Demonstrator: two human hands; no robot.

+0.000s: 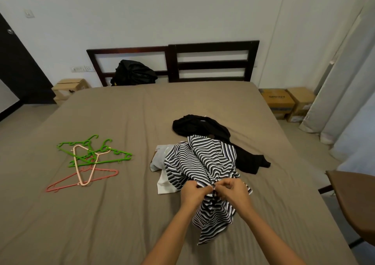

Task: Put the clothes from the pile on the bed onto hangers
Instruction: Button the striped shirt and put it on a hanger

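Both hands pinch one bunched-up spot on the striped shirt [203,161], low in the frame and a bit right of the middle. The left hand [191,191] and the right hand [233,189] sit just beside each other, with their fingers curled tight on the cloth. The shirt has black and white wavy lines. Some of it spreads out above the hands in the frame, and some falls below them onto the bed [101,224].

The shirt is part of a small pile in the middle of the frame. A black cloth [203,125] lies above the shirt and touches it. A white cloth [162,159] peeks out from under the shirt's left side.

The hangers lie flat on the bed at the left of the frame, well apart from the clothes. The green hangers [121,155] are on top of each other. A pale pink hanger [75,163] lies across them, and a red hanger [65,183] is lowest.

At the top of the frame stands a dark headboard [213,62]. A black bag [133,73] leans on it. Brown boxes [278,102] sit on the floor at the right, near a pale curtain [334,102]. A dark door [16,72] is at the upper left.
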